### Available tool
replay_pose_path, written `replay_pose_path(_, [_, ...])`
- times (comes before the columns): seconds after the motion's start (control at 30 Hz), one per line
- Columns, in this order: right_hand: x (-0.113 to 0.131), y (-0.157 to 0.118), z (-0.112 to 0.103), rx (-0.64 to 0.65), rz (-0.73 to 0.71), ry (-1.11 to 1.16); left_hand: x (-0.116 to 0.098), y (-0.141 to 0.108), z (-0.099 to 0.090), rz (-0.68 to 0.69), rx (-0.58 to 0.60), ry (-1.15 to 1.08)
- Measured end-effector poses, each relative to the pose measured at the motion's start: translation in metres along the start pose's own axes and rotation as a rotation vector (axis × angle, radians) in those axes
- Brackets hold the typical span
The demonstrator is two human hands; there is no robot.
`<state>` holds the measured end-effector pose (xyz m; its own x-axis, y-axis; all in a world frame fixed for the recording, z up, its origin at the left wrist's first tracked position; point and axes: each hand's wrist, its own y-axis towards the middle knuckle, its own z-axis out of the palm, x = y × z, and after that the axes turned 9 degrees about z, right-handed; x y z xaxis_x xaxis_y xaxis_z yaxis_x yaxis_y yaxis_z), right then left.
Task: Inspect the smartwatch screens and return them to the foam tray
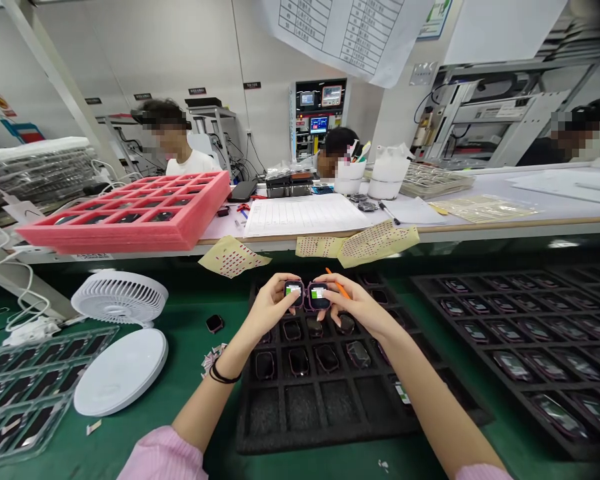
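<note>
Two small square watch-like devices are held side by side above a black foam tray, both with green and white lit on their screens. My left hand is closed on the left device, its thumb over the screen. Closed on the right device is my right hand, which also has an orange pen-like stick between its fingers. More dark devices lie in the tray's compartments below the hands, while several front compartments hold nothing. My right forearm hides part of the tray.
A white fan and a clear tray of dark parts stand left. One loose device lies beside the fan. Another full black tray is right. A shelf with a pink foam tray crosses ahead; people sit beyond.
</note>
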<state>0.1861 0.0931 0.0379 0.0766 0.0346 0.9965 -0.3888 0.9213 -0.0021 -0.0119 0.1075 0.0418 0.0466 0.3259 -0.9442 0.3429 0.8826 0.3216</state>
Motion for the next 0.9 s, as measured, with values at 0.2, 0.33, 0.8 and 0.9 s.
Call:
replay_pose_path(0.2, [-0.0015,0.0014,0.0012,-0.067,-0.006,-0.011,-0.0039,-0.0002,0.0016,-0.032,-0.024,0.009])
replay_pose_path(0.33, [-0.0042,0.0037,-0.0005,-0.096,-0.013,0.005,-0.0072,-0.0005,0.002,-0.032,-0.023,0.011])
replay_pose_path(0.8, [-0.007,0.0052,-0.0056,-0.067,-0.015,0.028,-0.0036,-0.0019,0.002,-0.056,0.002,-0.012])
replay_pose_path(0.9, [-0.004,0.0038,-0.0054,-0.056,-0.012,0.023,-0.003,-0.0009,0.0021,-0.046,0.003,-0.007])
